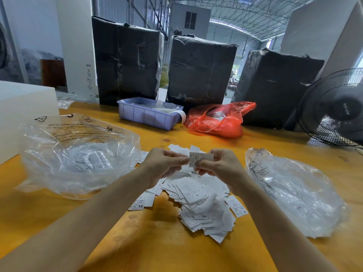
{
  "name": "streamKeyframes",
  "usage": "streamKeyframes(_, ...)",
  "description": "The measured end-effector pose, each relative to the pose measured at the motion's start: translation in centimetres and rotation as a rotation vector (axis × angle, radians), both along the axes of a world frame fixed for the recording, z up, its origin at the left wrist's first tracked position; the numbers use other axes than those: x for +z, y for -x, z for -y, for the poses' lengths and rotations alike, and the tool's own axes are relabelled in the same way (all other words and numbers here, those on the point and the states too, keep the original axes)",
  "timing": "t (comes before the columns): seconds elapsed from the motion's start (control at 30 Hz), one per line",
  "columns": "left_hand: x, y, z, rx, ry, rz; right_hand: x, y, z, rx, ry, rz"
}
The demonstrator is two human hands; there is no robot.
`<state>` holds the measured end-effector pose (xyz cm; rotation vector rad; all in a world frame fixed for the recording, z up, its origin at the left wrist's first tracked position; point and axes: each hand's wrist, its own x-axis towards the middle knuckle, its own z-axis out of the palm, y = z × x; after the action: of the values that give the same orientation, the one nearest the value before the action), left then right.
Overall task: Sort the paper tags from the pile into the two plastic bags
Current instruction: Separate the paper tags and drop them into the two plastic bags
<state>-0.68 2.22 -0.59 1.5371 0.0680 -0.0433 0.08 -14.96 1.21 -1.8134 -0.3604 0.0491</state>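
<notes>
Head camera, centre of the frame: both hands meet over the pile and pinch one paper tag (200, 158) between them. The left hand (164, 164) nips the tag's left edge between thumb and fingertips; the right hand (222, 163) pinches its lower right part, thumb in front, fingers curled behind. The tag is held up off the table with its printed face toward the camera, its long axis running roughly left to right across the frame, and a letter L shows at its lower left corner.

Directly below and behind the hands lies the pile of tags (198, 201), a loose white heap on the yellow table (161, 248), some marked XS or M. At the left of the frame a clear plastic bag (78, 154) lies open with tags inside. At the right a second clear bag (294, 193) lies flatter; its contents are hard to make out.

Further up the frame sit a purple bin (147, 115), a red bag (218, 120), three dark wrapped bales (200, 71) and, at the right edge, a black fan (334, 108).
</notes>
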Motion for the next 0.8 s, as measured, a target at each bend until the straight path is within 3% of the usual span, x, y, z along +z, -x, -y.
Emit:
streamKeyframes(0.23,-0.07,-0.17,0.08,0.005,0.004,0.008,-0.01,-0.16,0.03,-0.030,0.047,0.012)
streamKeyframes(0.43,-0.18,-0.10,0.20,-0.006,-0.001,0.010,0.09,-0.34,0.31,-0.133,-0.032,0.088)
streamKeyframes(0.8,-0.27,-0.23,0.23,-0.024,0.042,-0.033,-0.27,-0.23,0.04,-0.121,-0.033,0.154)
